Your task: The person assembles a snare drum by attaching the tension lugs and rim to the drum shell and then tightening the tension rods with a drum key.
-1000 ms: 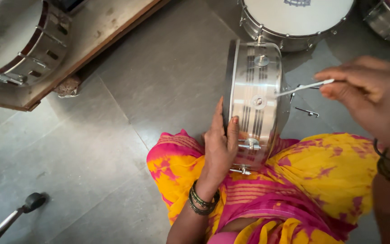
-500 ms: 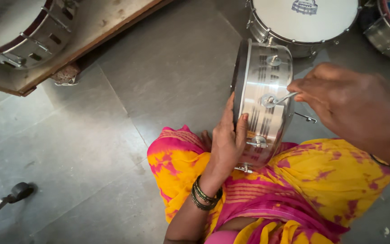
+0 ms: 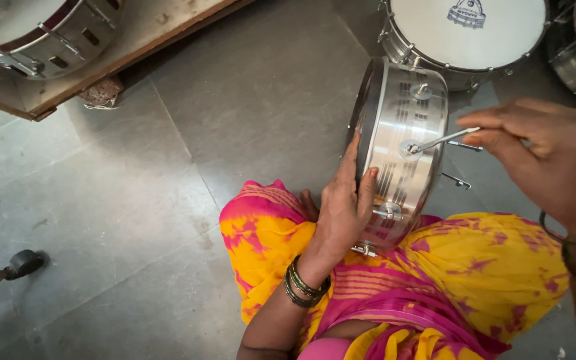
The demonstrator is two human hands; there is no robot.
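I have the steel drum (image 3: 405,143) stood on its edge across my lap, resting on the yellow and pink cloth (image 3: 495,280) over my knees, its skin side turned toward my left. My left hand (image 3: 345,207) is spread flat against the rim, fingers (image 3: 368,187) curled over the edge and gripping it to keep the shell from rolling. My right hand (image 3: 555,167) pinches a thin metal rod (image 3: 445,139), fingers clenched on it, with its tip set against a tension lug on the shell. I judge the drum to be fairly light for its bulk, being a hollow shell, but stiff and smooth enough to slip on the cloth. The skin looks like the part to spare, so the rim and hoop are where I would hold it, not the face or the small hooks sticking out. Against the frame half a second back, my right hand has drawn away from the shell, so the rod now shows in full where my hand covered it, and the drum leans a little more upright. My left hand has stayed where it was on the rim. Another white-topped drum (image 3: 468,33) stands on the grey floor (image 3: 135,187) beyond.
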